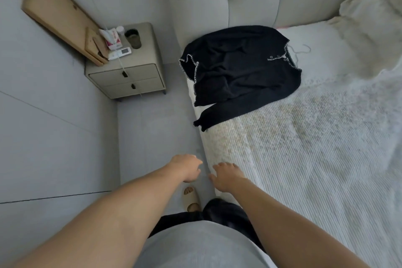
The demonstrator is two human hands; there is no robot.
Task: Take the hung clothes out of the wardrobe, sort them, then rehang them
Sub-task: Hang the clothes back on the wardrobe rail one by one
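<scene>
Nightstand [130, 76]: two drawers closed, contents unseen; the top holds a tissue pack [113, 40], a dark cup [133, 38] and what may be a remote.
Left hand [187, 167]: fingers loosely spread, holding nothing.
Right hand [225, 175]: fingers loosely spread, empty, over the bed edge [208, 150].
Black cardigan [237, 67]: lies rumpled on the bed near the headboard.
Hanger [301, 50]: just beside the collar.
Risk: one sleeve overhangs the edge, so a careless tug could drag it to the floor.

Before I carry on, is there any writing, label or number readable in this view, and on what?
None can be read.
Pink and white box on the nightstand: print too blurred.
White remote beside it: grey screen, nothing legible.
Black cardigan on the bed: no label showing.
</scene>
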